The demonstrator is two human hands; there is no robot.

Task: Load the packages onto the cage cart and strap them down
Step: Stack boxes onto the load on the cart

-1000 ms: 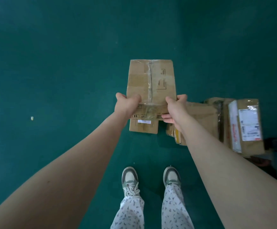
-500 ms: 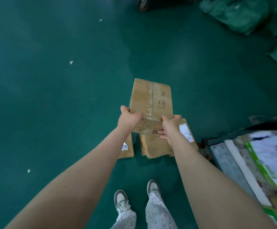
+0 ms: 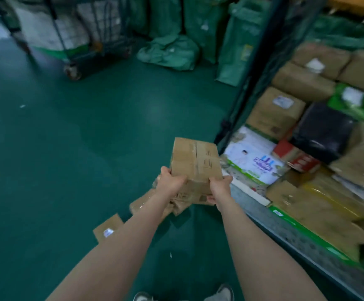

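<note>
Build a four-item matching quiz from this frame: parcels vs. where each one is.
Things:
1. plain cardboard box
2. small flat package with a white label
3. black parcel
4. crumpled green sack

Places:
A. lying on the floor in the foreground
B. in the cage cart, among the loaded goods
C. gripped by the left hand and the right hand
D. slumped on the floor at the back, near the far wheeled cart

Pairs: 1-C, 2-A, 3-B, 4-D.
</note>
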